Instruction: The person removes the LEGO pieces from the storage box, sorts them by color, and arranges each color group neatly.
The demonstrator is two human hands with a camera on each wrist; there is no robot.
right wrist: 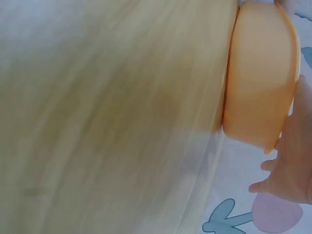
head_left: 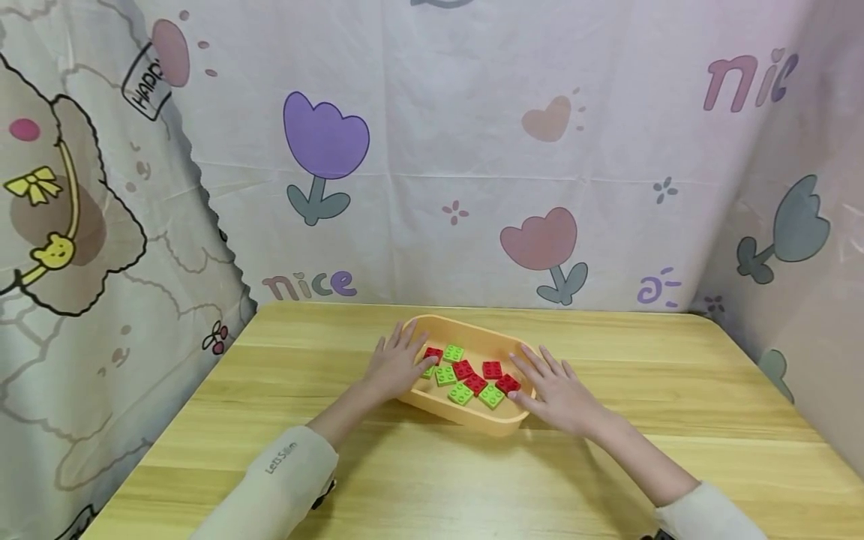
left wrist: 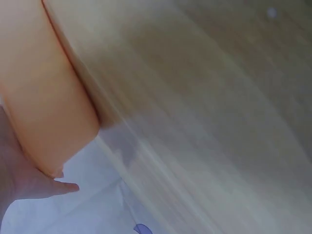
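Note:
An orange tray point(head_left: 459, 411) stands on the table at a slant and holds several red bricks point(head_left: 492, 370) and several lime-green bricks point(head_left: 461, 394), lying loose and flat. My left hand point(head_left: 394, 369) rests on the tray's left end, fingers spread and extended, thumb over the inside; it partly covers a green brick. Over the right end lies my right hand point(head_left: 559, 394), its fingers spread across the rim. Both wrist views show the tray's outer wall point(left wrist: 48, 87) point(right wrist: 261, 73) beside the hand. Neither hand holds a brick.
The wooden table point(head_left: 432, 480) runs back to a white patterned curtain point(head_left: 432, 150) with printed tulips. More curtain hangs at the left and right sides. The tray stands near the table's back edge.

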